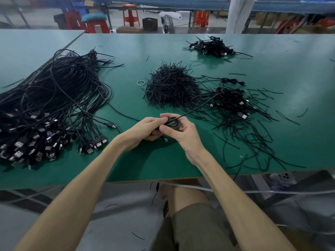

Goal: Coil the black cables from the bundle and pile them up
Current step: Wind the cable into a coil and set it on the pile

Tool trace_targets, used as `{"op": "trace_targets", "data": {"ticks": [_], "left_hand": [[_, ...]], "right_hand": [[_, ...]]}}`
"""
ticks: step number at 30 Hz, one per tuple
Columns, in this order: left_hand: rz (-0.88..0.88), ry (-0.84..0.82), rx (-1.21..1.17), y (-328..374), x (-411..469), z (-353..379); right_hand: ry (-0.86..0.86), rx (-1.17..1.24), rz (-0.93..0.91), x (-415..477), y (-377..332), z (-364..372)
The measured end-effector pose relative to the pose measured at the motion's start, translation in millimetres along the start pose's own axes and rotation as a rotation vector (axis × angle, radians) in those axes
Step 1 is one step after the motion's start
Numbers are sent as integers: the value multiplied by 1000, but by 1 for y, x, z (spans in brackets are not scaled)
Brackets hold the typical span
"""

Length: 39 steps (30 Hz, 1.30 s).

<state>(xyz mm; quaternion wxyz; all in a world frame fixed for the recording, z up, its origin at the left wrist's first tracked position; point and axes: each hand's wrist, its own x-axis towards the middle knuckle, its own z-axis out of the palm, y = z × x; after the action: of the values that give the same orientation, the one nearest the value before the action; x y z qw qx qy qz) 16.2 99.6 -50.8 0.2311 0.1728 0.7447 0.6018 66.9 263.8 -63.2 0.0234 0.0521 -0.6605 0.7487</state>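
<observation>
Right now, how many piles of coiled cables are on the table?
2: far pile at back right; near pile right of the tie heap. A single coil lies between.

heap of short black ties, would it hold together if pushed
Probably not: the heap of short black ties is loose crisscrossed strands, likely to scatter. They look thin and light; bent strays nearby suggest they keep kinks.

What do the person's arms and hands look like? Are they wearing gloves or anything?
No gloves. The left hand and right hand are bare, with no rings showing on the fingers and no watch or band on either wrist. The left arm and right arm are bare too, with no sleeves in view. Lower down, the person wears olive-brown shorts.
</observation>
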Motion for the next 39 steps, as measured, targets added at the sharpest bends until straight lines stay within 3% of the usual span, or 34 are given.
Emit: {"op": "trace_targets", "data": {"ticks": [8,16,25,34,39], "left_hand": [[47,44,-137,0,-1,4],[58,190,-110,-2,-2,15],[73,217,-86,-1,-4,16],[92,286,-101,-3,-4,16],[110,279,-85,-3,-4,17]], "right_hand": [[62,-103,2,2,1,3],[119,-199,-25,3,9,2],[148,-266,-50,3,10,3],[97,-184,-24,-2,6,3],[194,-328,-91,-5,5,5]]}}
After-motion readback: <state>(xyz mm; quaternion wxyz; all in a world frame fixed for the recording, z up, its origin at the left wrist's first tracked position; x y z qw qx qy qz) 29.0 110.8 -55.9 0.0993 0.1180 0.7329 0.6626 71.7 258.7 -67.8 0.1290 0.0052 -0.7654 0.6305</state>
